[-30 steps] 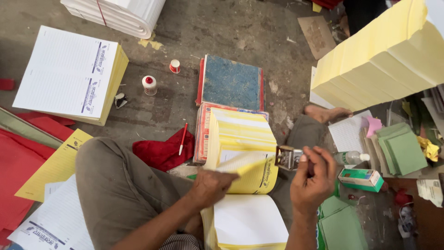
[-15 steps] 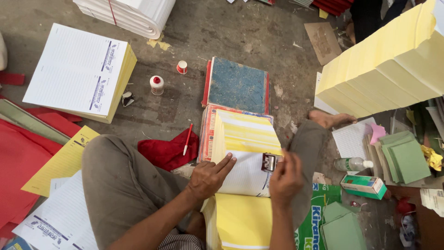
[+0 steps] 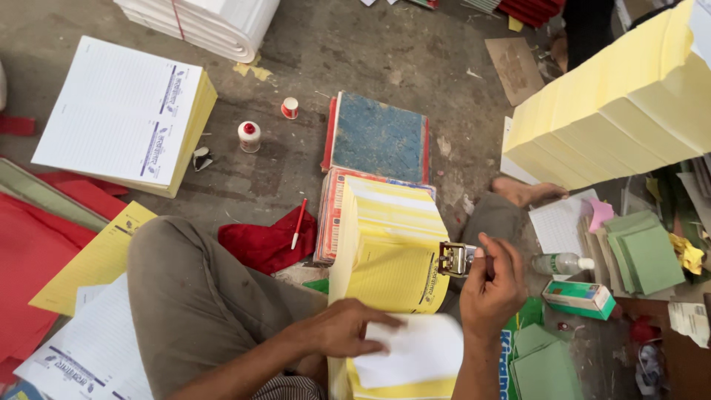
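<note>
Seated on a concrete floor (image 3: pixel 415 52), a person works a pad of yellow ruled forms (image 3: pixel 392 259) resting across the lap and against a stack of bound books (image 3: pixel 337 215). R hand (image 3: pixel 492 292) is closed round a small metal stamping device (image 3: pixel 455 259), its head touching the pad's right edge, approx. mid-height. L hand (image 3: pixel 344 330) lies flat, fingers spread, pressing down a white sheet (image 3: pixel 415 352) folded toward the body at the pad's near end. A blue-covered, red-edged book (image 3: pixel 378 137) sits just beyond the pad. Left of it: red cloth (image 3: pixel 259 244) w/ a red pen (image 3: pixel 298 222) on top, plus two small white bottles w/ red caps (image 3: pixel 249 135). Far left, a thick pad of white printed forms (image 3: pixel 122 115); top right, a tall stack of pale yellow paper (image 3: pixel 622 111). Near the R hand: clear plastic bottle (image 3: pixel 559 263), green-and-white box (image 3: pixel 581 298), green card sheets (image 3: pixel 644 255). A bare foot (image 3: pixel 526 192) shows beside the knee.
</note>
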